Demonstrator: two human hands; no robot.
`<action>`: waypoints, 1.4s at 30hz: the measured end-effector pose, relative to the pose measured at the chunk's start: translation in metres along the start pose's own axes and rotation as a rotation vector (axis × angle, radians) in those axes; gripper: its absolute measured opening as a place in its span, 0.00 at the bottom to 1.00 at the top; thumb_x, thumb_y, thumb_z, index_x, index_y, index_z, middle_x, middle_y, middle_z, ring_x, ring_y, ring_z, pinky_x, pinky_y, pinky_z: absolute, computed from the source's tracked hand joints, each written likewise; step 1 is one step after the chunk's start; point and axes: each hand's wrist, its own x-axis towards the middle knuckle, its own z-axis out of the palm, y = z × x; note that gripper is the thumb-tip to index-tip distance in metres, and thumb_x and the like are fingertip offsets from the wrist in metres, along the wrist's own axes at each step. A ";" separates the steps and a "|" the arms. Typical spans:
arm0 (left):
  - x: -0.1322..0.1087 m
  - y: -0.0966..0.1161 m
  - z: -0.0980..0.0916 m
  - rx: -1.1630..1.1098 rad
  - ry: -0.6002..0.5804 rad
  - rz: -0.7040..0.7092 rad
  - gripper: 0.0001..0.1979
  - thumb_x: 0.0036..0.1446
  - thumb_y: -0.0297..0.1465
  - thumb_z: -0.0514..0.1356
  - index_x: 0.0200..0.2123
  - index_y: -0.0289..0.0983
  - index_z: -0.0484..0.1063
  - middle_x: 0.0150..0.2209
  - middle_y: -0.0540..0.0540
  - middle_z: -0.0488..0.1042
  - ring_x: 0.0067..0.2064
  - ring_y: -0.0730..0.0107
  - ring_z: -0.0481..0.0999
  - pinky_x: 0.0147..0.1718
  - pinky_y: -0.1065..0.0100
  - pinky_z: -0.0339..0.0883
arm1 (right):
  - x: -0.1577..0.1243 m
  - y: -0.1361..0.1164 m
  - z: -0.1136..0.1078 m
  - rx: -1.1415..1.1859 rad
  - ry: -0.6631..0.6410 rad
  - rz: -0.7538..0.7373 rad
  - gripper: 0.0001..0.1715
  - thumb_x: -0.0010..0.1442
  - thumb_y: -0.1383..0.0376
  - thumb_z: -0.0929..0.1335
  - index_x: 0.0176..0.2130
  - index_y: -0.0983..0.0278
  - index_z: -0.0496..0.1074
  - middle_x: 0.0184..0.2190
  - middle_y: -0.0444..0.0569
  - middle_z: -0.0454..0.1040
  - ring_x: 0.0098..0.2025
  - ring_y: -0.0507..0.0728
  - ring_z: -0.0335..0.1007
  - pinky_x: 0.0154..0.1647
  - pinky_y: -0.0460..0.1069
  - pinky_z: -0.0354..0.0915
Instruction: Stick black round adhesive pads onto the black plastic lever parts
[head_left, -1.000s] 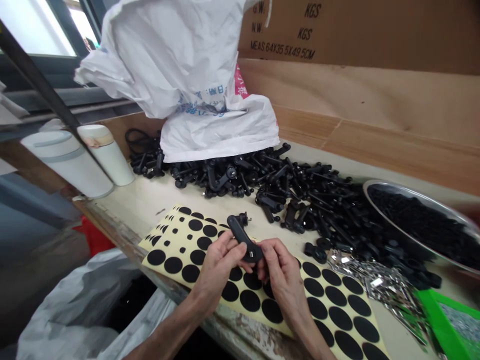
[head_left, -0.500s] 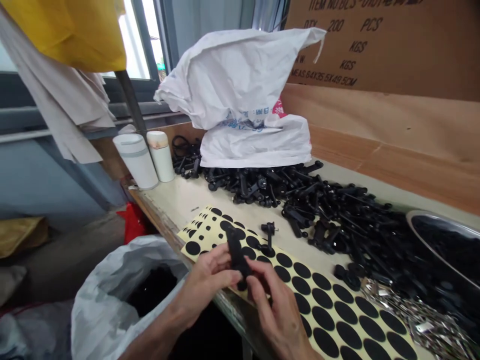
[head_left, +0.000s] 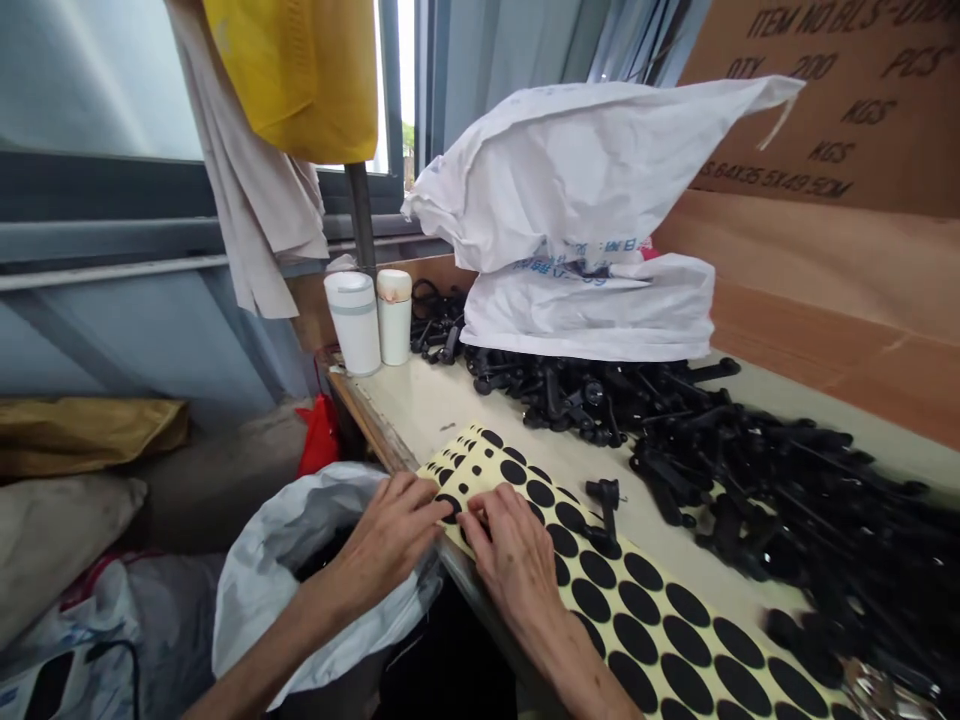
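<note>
A pale yellow sheet of round black stickers (head_left: 660, 590) lies along the front edge of the table. My left hand (head_left: 401, 530) is at its near left corner, fingers bent down on the sheet beside a black sticker (head_left: 448, 508). Close by on the right, my right hand (head_left: 517, 550) has its fingers curled in over the same end of the sheet. Something dark shows under its fingertips, too hidden to name. A small black plastic part with a crank-like arm (head_left: 606, 510) rests on the sheet.
A long heap of black plastic parts (head_left: 750, 480) covers the table's back and right. White sacks (head_left: 592, 300) sit on it. Two white cups (head_left: 356, 325) stand at the left corner. Below the edge is an open white bag (head_left: 255, 590); metal pieces (head_left: 877, 690) lie lower right.
The view has swung left. Both hands have come to the sheet's left corner. The long black part that was between my hands no longer shows in them.
</note>
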 end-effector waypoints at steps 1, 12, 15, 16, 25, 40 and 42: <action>0.003 0.000 0.004 0.029 -0.003 0.013 0.12 0.63 0.27 0.53 0.47 0.42 0.72 0.47 0.44 0.72 0.50 0.58 0.64 0.49 0.56 0.59 | 0.001 -0.002 0.006 -0.026 0.020 0.001 0.04 0.60 0.68 0.65 0.33 0.61 0.69 0.33 0.49 0.71 0.35 0.58 0.68 0.35 0.51 0.62; 0.013 0.000 0.010 -0.274 0.172 -0.168 0.05 0.60 0.26 0.57 0.36 0.38 0.73 0.36 0.47 0.73 0.42 0.63 0.68 0.42 0.62 0.61 | -0.002 -0.005 0.012 0.041 0.073 0.069 0.05 0.59 0.68 0.65 0.38 0.61 0.68 0.34 0.48 0.71 0.34 0.57 0.68 0.35 0.51 0.62; 0.032 0.008 0.012 -0.478 0.213 -0.246 0.06 0.55 0.22 0.59 0.34 0.37 0.73 0.34 0.48 0.73 0.40 0.67 0.71 0.40 0.67 0.64 | 0.001 0.012 0.004 0.133 0.048 0.098 0.06 0.62 0.65 0.63 0.38 0.60 0.69 0.35 0.47 0.71 0.35 0.56 0.69 0.36 0.50 0.63; 0.039 0.009 0.014 -0.494 0.214 -0.243 0.08 0.55 0.20 0.58 0.34 0.38 0.73 0.34 0.49 0.73 0.39 0.68 0.72 0.40 0.68 0.64 | 0.003 0.020 0.000 0.141 0.050 0.106 0.07 0.63 0.64 0.62 0.37 0.60 0.70 0.35 0.47 0.71 0.35 0.55 0.69 0.37 0.50 0.64; 0.065 -0.009 0.031 -0.331 0.129 -0.211 0.10 0.50 0.19 0.57 0.32 0.39 0.74 0.33 0.48 0.71 0.41 0.62 0.68 0.43 0.62 0.61 | 0.002 0.028 -0.006 -0.004 0.094 0.123 0.08 0.62 0.61 0.64 0.40 0.59 0.72 0.36 0.48 0.72 0.40 0.60 0.67 0.43 0.55 0.59; 0.068 -0.009 0.028 -0.190 0.023 -0.210 0.15 0.46 0.21 0.58 0.37 0.41 0.74 0.40 0.47 0.68 0.45 0.60 0.65 0.45 0.60 0.61 | 0.009 0.012 0.016 -0.016 0.122 0.232 0.04 0.56 0.68 0.67 0.35 0.59 0.71 0.36 0.47 0.72 0.39 0.61 0.63 0.40 0.55 0.54; 0.067 -0.009 0.027 -0.178 0.008 -0.220 0.15 0.47 0.21 0.58 0.37 0.41 0.74 0.40 0.47 0.68 0.45 0.59 0.65 0.45 0.59 0.61 | 0.008 0.012 0.017 -0.025 0.142 0.226 0.07 0.57 0.67 0.67 0.39 0.61 0.70 0.37 0.49 0.71 0.39 0.62 0.63 0.39 0.55 0.55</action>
